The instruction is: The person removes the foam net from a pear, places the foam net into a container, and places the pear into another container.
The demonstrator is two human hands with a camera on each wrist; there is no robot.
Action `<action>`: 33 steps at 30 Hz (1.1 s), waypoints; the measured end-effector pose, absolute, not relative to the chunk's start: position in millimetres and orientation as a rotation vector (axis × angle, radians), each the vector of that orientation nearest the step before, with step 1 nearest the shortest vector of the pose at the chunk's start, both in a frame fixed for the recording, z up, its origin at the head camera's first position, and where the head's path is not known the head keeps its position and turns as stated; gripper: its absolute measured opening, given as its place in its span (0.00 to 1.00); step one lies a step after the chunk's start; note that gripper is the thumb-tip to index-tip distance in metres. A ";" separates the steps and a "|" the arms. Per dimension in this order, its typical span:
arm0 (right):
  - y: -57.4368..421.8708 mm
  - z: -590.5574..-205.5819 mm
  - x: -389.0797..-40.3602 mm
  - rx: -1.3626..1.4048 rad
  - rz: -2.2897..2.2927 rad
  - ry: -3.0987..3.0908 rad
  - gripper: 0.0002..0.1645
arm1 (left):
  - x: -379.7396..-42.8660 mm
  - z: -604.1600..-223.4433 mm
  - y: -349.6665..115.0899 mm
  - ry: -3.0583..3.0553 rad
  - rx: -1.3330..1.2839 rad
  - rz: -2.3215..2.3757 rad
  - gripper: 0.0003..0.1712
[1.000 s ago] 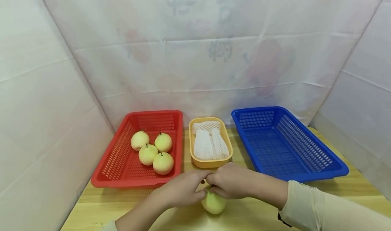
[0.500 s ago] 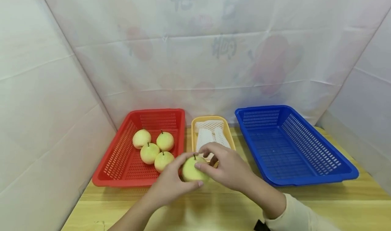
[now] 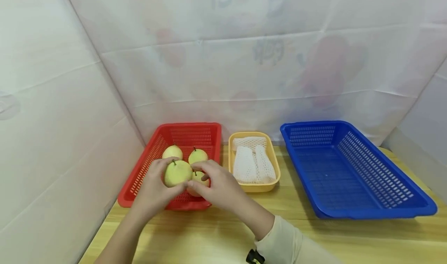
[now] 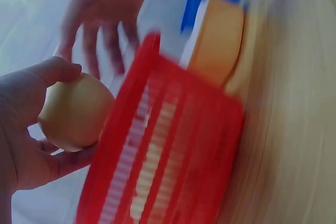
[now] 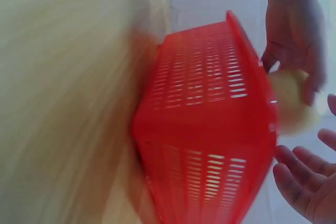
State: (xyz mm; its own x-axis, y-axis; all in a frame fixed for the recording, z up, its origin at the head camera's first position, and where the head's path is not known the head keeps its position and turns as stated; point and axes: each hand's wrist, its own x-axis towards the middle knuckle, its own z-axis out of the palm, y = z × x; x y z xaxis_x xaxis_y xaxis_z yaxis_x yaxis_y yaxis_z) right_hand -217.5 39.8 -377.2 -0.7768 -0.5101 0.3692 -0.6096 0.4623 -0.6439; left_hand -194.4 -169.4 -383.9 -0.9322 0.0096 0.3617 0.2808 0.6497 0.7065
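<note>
My left hand (image 3: pixel 153 184) grips a round yellow-green pear (image 3: pixel 178 173) by its sides, stem up, over the red basket (image 3: pixel 186 206). In the left wrist view, the thumb and fingers curl around that pear (image 4: pixel 76 111). Close by on its right is my right hand (image 3: pixel 218 186), fingers loosely bent and holding nothing. The right wrist view shows this right hand (image 5: pixel 310 187) apart from the pear. More pears lie inside the basket, among them a back left pear (image 3: pixel 172 153), a back right pear (image 3: pixel 198 156) and a front pear (image 3: pixel 199 186), partly covered by the hands.
Right of the red basket stands a small yellow basket (image 3: pixel 260 187) holding white foam net sleeves (image 3: pixel 249 165). Farther right is a blue basket (image 3: pixel 328 174) on the wooden table (image 3: pixel 216 237). White cloth walls (image 3: pixel 223 73) close off the back and sides.
Both hands have gone from the table's front, up and leftward to the red basket, carrying the pear. The right hand has come off the pear. The head view has swung slightly left.
</note>
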 end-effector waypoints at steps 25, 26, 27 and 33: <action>80.8 -381.8 -205.6 1.237 0.475 -2.659 0.18 | -227.2 -389.6 -220.2 -3.186 -0.398 -0.750 0.31; 86.3 -375.0 -205.9 1.238 0.462 -2.677 0.18 | -226.2 -384.1 -219.5 -3.203 -0.410 -0.734 0.32; 91.8 -367.5 -206.3 1.230 0.435 -2.699 0.19 | -225.4 -377.4 -218.0 -3.218 -0.419 -0.710 0.33; 125.4 -313.1 -226.4 1.117 0.158 -2.821 0.28 | -241.5 -330.4 -193.1 -3.152 -0.522 -0.512 0.36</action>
